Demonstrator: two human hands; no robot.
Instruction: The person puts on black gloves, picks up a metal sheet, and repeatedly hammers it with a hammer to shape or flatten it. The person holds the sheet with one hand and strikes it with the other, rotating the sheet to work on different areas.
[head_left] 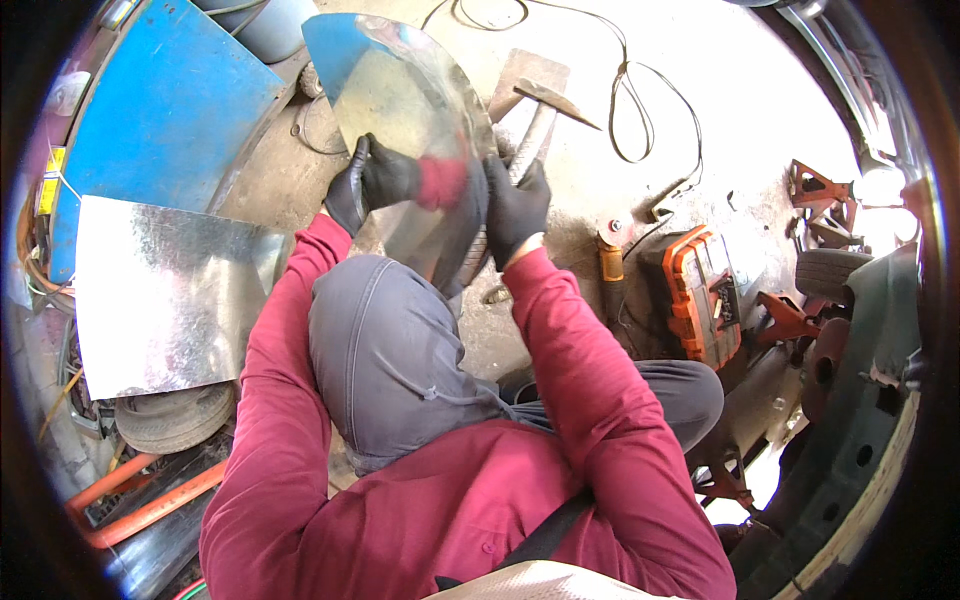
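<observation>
In both black-gloved hands I hold a curved, mirror-bright metal sheet upright above my grey-trousered left knee. My left hand is closed on its left edge, thumb up, and the glove is mirrored in the metal. My right hand grips the right side of the sheet, close against a metal T-shaped stake that stands behind it on a plate; whether that hand touches the stake I cannot tell. The lower part of the stake is partly hidden by the sheet and my hand.
A blue panel and a loose galvanised sheet over a tyre lie left. Right are an orange-black toolbox, a cylindrical power tool, jack stands and a dark vehicle body. A cable loops across the floor.
</observation>
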